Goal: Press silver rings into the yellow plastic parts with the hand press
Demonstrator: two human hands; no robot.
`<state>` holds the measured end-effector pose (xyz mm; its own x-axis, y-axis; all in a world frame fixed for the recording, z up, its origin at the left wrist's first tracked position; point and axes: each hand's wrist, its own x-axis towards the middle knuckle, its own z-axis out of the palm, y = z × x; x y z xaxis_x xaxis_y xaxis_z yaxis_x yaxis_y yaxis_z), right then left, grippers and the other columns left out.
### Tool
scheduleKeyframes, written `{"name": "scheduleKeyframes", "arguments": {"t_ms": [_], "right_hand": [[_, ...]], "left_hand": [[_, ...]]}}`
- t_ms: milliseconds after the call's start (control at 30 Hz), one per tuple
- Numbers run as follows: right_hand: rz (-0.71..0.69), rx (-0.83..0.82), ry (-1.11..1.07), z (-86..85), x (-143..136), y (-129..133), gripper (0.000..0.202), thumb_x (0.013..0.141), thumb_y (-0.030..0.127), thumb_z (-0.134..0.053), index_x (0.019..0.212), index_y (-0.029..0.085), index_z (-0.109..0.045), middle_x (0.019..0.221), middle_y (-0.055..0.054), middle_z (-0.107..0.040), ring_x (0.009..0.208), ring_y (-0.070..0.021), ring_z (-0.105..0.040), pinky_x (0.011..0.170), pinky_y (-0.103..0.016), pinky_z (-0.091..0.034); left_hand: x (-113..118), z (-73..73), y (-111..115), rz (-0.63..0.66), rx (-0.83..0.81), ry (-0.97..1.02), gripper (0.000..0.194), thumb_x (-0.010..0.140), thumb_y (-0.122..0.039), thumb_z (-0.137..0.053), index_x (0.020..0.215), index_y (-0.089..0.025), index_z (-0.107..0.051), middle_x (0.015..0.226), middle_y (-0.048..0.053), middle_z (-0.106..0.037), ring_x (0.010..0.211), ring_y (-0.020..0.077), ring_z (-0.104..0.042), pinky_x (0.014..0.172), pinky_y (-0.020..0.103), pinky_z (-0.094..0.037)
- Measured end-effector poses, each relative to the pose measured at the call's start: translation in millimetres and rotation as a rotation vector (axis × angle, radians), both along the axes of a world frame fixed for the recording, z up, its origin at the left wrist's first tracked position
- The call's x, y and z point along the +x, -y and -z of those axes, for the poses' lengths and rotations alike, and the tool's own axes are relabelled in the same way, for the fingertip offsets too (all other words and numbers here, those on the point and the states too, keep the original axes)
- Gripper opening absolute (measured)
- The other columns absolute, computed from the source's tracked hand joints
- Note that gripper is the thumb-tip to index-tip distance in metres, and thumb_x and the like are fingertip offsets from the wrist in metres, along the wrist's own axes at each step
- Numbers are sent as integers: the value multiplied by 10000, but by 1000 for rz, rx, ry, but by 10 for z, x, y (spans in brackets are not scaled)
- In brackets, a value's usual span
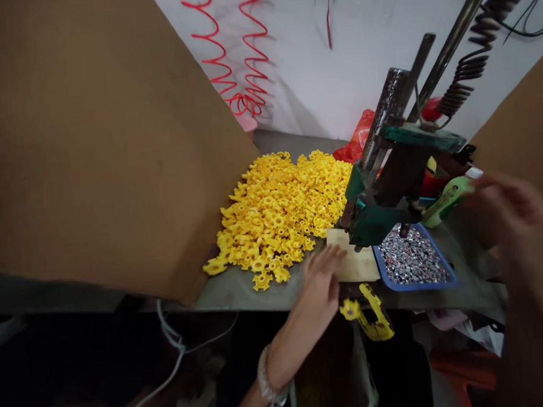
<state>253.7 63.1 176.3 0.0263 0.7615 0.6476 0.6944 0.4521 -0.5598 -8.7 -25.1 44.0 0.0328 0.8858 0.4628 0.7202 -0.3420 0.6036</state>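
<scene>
My left hand, with a bracelet at the wrist, reaches to the table's front. Its fingers lie stretched out over the left edge of a pale wooden block beneath the press; nothing shows in them. On the right, my right hand is raised and smeared by motion, so its grip is unclear. It appears beside a green bottle with a white cap; contact cannot be made out. A small yellow part and a larger yellow piece are at the front edge below the block.
A heap of yellow gear-like parts covers the table's left half. The green hand press stands over the block. Beside it, a blue tray holds small shiny pieces. Cardboard walls off the left; a red bag lies behind.
</scene>
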Motion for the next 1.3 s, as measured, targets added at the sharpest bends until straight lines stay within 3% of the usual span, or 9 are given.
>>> {"name": "scheduleKeyframes", "arguments": {"t_ms": [100,167,267,400,533,700,867,1133,1300], "right_hand": [[-203,-305,241,709,49,-6,264,773,417,-631,906,190,-652,801,-47,-673,669,-162,-625,590,-273,-494],[-202,-271,363,1125,4,19,221,753,390,-646,839,187,-637,766,-44,-654,683,-190,-622,590,-303,-497],[-152,-210,442,1401,-108,97,121,787,294,-610,745,180,-618,777,-49,-635,729,-196,-614,636,-312,-492],[-255,-338,458,1271,-178,130,180,821,210,-549,665,166,-625,702,-34,-636,654,-154,-592,613,-256,-448],[-240,-362,383,1138,-137,113,193,834,242,-547,705,165,-668,724,-40,-667,647,-149,-607,605,-248,-443],[-169,-167,286,1096,-241,233,213,873,295,-529,795,176,-688,823,-56,-687,720,-175,-651,648,-287,-505],[-337,-21,283,1095,-607,452,203,909,194,-467,873,187,-667,914,-54,-663,838,-149,-651,763,-276,-556],[-529,67,407,1230,-806,433,307,902,97,-418,1093,206,-631,1029,-75,-610,974,-153,-597,830,-296,-550],[-446,164,513,1145,-771,603,315,906,167,-472,1201,207,-577,1017,-80,-641,927,-171,-621,793,-305,-546]], "left_hand": [[-253,69,-214,-220,43,-161,410,816,-26,-411,1154,-189,-576,1186,125,-622,1133,291,-547,956,519,-428],[-411,136,-356,-216,50,-261,338,810,-28,-445,1061,-187,-605,1099,122,-636,1058,294,-564,905,497,-447],[-587,196,-471,-98,41,-332,281,820,-29,-451,993,-188,-605,1025,96,-631,985,262,-574,878,448,-459],[-678,154,-528,-80,-28,-281,220,834,-105,-506,1031,-168,-580,1013,93,-595,930,249,-594,823,397,-499],[-570,74,-514,-147,45,-81,298,854,-204,-545,1151,-185,-540,1096,88,-554,909,220,-624,819,373,-526],[-223,36,-337,-92,109,178,252,845,-222,-580,1096,-199,-576,1065,66,-617,866,179,-651,783,325,-552],[29,111,-254,71,14,202,263,781,-211,-681,1037,-215,-619,1056,49,-681,1049,225,-610,930,412,-493],[111,175,-256,110,30,262,333,725,-166,-712,1039,-217,-614,1122,58,-669,1195,255,-519,1027,500,-388],[126,162,-277,98,44,278,308,711,-170,-719,998,-207,-614,1085,65,-673,1142,252,-547,996,478,-404]]}}
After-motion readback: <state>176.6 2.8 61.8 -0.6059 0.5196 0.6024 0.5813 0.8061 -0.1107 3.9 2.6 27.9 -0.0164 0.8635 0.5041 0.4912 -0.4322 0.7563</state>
